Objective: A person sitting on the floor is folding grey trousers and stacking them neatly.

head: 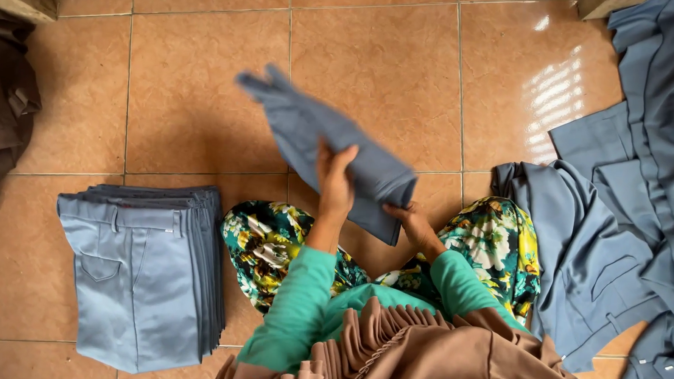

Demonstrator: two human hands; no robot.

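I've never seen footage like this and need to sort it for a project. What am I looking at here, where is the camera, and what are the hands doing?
There is no machine here, just a person sitting on a tiled floor. The single picture comes from a camera worn on that person's head, looking down, so you see their own arms in green sleeves and their knees in flowered cloth.

The left hand and the right hand together hold a folded blue-grey garment up in front of them.

On the floor to the person's left lies a neat stack of folded trousers in the same colour. To their right is a loose heap of unfolded blue-grey garments. Some dark brown cloth shows at the far left edge.
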